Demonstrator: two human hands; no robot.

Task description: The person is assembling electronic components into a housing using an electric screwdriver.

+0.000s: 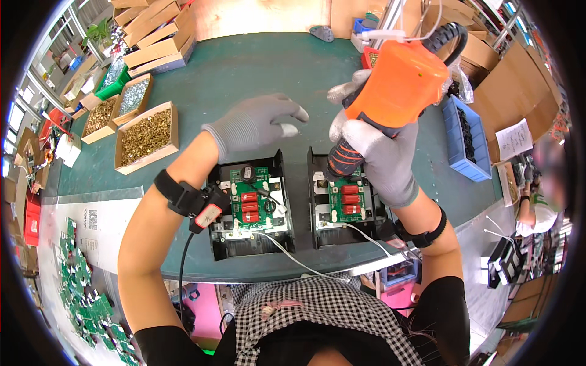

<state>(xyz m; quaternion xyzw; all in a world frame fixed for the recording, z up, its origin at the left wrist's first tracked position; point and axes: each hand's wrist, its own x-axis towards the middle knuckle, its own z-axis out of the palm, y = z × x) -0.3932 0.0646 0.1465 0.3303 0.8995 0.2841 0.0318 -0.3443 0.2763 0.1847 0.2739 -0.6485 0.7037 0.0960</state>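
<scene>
My right hand [381,160], in a grey glove, grips an orange and black electric screwdriver [390,97] held upright, its tip down over the right black unit [345,204] with a green circuit board. My left hand [256,125], also gloved, hovers with fingers spread above the left black unit [251,207], which holds a green board with red parts. It holds nothing. Both wrists wear black straps. White wires run from both units toward the table's front edge.
Cardboard boxes of brass screws [146,137] stand at the left on the green table [244,67]. A blue bin [467,137] sits at the right. Several green boards [79,287] lie at lower left. Another person [540,207] is at the right edge.
</scene>
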